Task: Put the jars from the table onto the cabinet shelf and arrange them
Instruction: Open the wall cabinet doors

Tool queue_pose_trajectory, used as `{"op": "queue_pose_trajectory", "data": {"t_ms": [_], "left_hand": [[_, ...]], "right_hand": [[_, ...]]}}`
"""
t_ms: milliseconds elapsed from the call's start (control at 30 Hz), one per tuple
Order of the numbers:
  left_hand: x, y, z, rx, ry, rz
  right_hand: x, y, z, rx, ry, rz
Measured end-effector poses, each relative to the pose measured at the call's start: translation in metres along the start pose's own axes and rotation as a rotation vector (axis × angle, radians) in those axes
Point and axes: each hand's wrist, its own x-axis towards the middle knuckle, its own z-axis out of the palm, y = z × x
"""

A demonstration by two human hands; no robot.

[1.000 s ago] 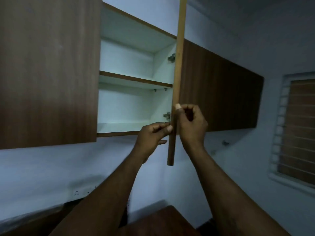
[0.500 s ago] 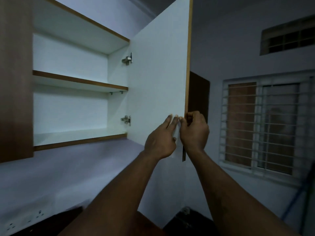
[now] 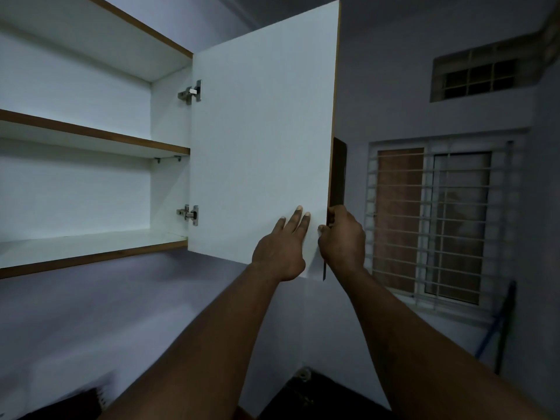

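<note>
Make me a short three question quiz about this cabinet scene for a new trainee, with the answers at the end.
1. True or false: the cabinet door stands open, its white inner face toward the camera.
2. Which hand curls around the door's free edge: A left, B right?
3. How many jars stand on the lower shelf and the middle shelf where they show?

Key
1. True.
2. B. The left hand lies flat with its fingers spread on the door's inner face.
3. None; both shelves are bare in the part visible.
</note>
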Motion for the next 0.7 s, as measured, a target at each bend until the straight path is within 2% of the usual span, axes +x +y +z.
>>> {"op": "queue_pose_trajectory", "data": {"t_ms": [133,200,267,333,400,533,600,700], "left_hand": [[0.002,-0.005,0.013,0.018,0.078,0.019],[0.001,-0.011,0.016,0.013,0.110,0.028],[-0.004,-0.020,0.018,0.003,0.123,0.051],[-0.011,-0.033,0.017,-0.005,0.121,0.063],[-0.020,-0.050,0.016,-0.008,0.101,0.040],[-0.038,-0.085,0.007,0.025,0.106,-0.060],[-0.048,-0.107,-0.003,0.111,0.128,-0.133],[-0.069,-0.146,-0.024,0.303,0.055,-0.272]], "right_hand": [[-0.001,0.002,0.007,-0.005,0.008,-0.030],[-0.006,0.001,0.009,-0.078,0.071,-0.069],[-0.012,-0.006,0.012,-0.170,0.167,-0.155],[-0.019,-0.020,0.018,-0.197,0.188,-0.286],[-0.024,-0.037,0.029,-0.177,0.149,-0.393],[-0.035,-0.073,0.049,-0.032,0.003,-0.441],[-0.043,-0.090,0.060,0.018,-0.065,-0.461],[-0.056,-0.117,0.080,0.094,-0.156,-0.485]]}}
